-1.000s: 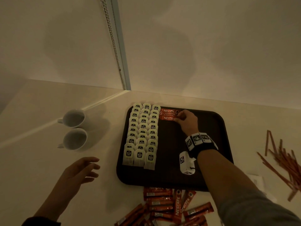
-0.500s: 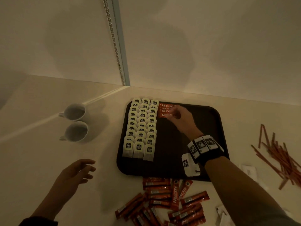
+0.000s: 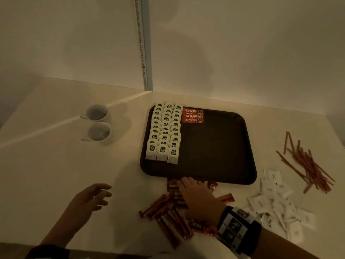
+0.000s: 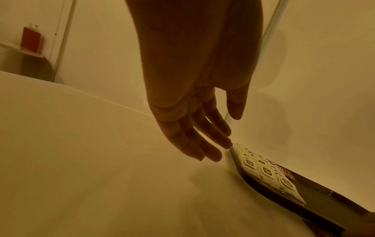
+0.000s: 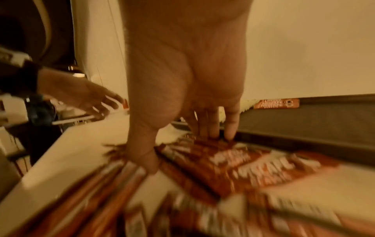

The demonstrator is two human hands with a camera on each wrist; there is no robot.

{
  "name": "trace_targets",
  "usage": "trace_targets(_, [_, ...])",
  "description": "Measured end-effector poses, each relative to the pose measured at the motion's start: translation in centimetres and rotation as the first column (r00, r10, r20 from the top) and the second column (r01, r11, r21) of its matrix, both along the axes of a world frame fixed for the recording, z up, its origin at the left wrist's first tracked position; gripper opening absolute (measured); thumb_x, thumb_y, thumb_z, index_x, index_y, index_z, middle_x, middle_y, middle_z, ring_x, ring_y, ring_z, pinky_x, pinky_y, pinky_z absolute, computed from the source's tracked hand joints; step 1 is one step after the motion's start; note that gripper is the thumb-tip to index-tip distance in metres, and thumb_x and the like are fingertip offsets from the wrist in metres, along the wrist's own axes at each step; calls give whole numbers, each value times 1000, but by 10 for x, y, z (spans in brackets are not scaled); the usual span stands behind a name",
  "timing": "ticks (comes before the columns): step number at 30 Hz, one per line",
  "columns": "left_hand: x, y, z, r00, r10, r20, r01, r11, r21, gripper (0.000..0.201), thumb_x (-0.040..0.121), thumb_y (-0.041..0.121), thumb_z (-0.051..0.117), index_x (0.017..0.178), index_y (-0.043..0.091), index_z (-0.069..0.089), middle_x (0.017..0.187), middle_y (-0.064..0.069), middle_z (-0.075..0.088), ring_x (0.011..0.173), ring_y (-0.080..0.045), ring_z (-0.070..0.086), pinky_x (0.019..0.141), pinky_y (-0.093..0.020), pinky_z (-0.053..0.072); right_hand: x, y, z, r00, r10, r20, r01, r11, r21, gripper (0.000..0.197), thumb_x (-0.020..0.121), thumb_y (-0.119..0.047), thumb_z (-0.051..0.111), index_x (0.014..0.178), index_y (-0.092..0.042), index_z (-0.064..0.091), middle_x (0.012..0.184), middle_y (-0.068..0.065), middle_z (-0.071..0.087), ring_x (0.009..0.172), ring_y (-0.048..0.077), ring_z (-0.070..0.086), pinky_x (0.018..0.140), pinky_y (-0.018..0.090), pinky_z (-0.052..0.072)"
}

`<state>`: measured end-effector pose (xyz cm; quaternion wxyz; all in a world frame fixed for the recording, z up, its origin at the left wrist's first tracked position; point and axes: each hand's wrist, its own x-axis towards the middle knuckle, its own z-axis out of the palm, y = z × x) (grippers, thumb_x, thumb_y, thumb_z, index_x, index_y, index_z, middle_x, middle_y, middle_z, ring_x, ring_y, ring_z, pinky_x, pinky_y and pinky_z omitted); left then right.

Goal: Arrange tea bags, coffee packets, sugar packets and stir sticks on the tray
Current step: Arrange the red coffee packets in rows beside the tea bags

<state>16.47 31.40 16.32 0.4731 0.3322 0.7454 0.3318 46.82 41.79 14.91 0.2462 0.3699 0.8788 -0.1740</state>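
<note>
A dark brown tray (image 3: 214,150) lies on the pale counter. Three columns of white tea bags (image 3: 166,131) fill its left side, and three red coffee packets (image 3: 192,115) lie at the far edge beside them. Loose coffee packets (image 3: 168,212) are heaped in front of the tray. My right hand (image 3: 194,193) reaches down onto that heap; its fingers (image 5: 213,128) are nearly straight and touch the packets (image 5: 233,160) by the tray's near rim, thumb spread to the left. My left hand (image 3: 93,197) hovers over bare counter left of the tray with relaxed fingers (image 4: 202,141), holding nothing.
Two white cups (image 3: 99,122) stand on the counter left of the tray. Brown stir sticks (image 3: 308,165) lie scattered at the right, with white sugar packets (image 3: 276,202) nearer me. Walls close the counter at the back and right.
My right hand has left the three packets at the tray's far edge and come back to the loose heap in front of the tray. The left hand has barely moved.
</note>
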Motion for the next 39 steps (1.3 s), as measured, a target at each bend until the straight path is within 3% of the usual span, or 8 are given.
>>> trace_targets(12, [-12, -27, -2, 1000, -18, -12, 17, 1000, -17, 19, 96, 8, 50, 100, 16, 66, 91, -7, 71, 83, -28, 67, 75, -36, 51, -5, -13, -26, 986, -61, -158, 78, 991, 104, 44, 102, -26, 29, 141, -7, 30, 144, 12, 33, 131, 26, 34, 111, 37, 28])
trace_targets(20, [-12, -20, 6, 999, -37, -19, 38, 999, 39, 19, 96, 11, 50, 99, 20, 67, 91, -4, 71, 85, -26, 67, 76, -35, 51, -5, -8, -30, 983, -79, -165, 86, 996, 39, 41, 101, -26, 32, 137, -8, 35, 139, 10, 37, 121, 22, 38, 104, 31, 33])
trace_targets(25, [-9, -7, 19, 996, -91, -24, 93, 991, 92, 19, 97, 14, 50, 101, 21, 67, 89, 1, 72, 81, -18, 68, 76, -32, 52, -17, 7, 2, 970, -134, -205, 128, 991, -41, 46, 97, -13, 41, 141, -9, 29, 143, 9, 33, 126, 22, 37, 107, 32, 31])
trace_targets(27, [-6, 7, 25, 994, -106, -20, 107, 988, 109, 18, 96, 13, 51, 100, 19, 67, 88, 0, 72, 82, -21, 68, 77, -34, 51, -23, 17, 23, 930, -230, -286, 199, 971, -134, 44, 95, -6, 44, 137, -11, 32, 134, 6, 38, 106, 16, 50, 95, 27, 43])
trace_targets(29, [0, 26, 32, 990, -137, -21, 139, 981, 136, 18, 96, 11, 52, 98, 19, 67, 87, 0, 72, 80, -22, 68, 77, -35, 50, -30, 33, 50, 827, -385, -410, 281, 914, -291, 28, 98, -11, 41, 126, -14, 37, 112, 3, 48, 81, 10, 54, 72, 23, 50])
trace_targets(31, [11, 50, 41, 980, -197, -28, 199, 963, 181, 18, 96, 10, 51, 98, 20, 66, 88, 0, 71, 79, -19, 68, 76, -32, 51, -38, 53, 76, 639, -545, -543, 343, 833, -433, 18, 101, -20, 35, 118, -17, 39, 97, 3, 56, 74, 9, 56, 63, 21, 50])
trace_targets(34, [36, 89, 60, 961, -277, 14, 264, 930, 256, 17, 97, 12, 50, 103, 20, 63, 95, -1, 69, 86, -19, 67, 79, -33, 52, -50, 82, 107, 330, -688, -647, 336, 726, -600, 20, 101, -24, 37, 119, -17, 41, 90, 0, 59, 65, 5, 54, 55, 14, 45])
trace_targets(39, [82, 145, 87, 902, -335, 272, 247, 917, 313, 31, 94, 26, 55, 125, 27, 52, 121, -1, 60, 112, -17, 60, 96, -41, 50, -72, 106, 125, -105, -806, -583, 131, 570, -811, 24, 95, -19, 52, 116, -10, 47, 62, -4, 44, 55, 9, 42, 57, 25, 39])
